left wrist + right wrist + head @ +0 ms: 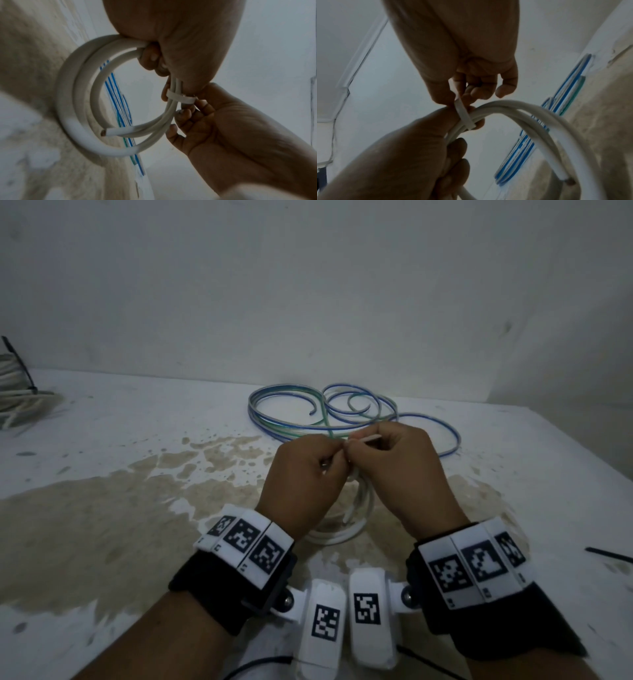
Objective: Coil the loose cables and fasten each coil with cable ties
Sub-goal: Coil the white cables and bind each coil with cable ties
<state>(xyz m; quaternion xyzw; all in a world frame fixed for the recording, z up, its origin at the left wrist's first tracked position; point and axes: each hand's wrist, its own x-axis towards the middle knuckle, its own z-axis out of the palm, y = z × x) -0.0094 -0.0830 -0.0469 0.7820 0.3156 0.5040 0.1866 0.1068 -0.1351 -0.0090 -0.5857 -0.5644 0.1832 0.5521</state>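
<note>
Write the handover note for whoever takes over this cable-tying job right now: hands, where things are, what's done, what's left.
Left hand: grips the white cable coil, bunching its loops.
Right hand: pinches the tail of the white cable tie, which is looped round the bundle.
Blue-green cable: lies loose on the table behind the hands, untied.
Another white coil sits at the far left edge; a black tie lies at the right.
Done: white cable coiled, tie wrapped on.
Left: probably cinch this tie, then coil and tie the blue-green cable.

Both hands meet knuckle to knuckle, left hand (301, 474) and right hand (397, 463) in curled grip.
</note>
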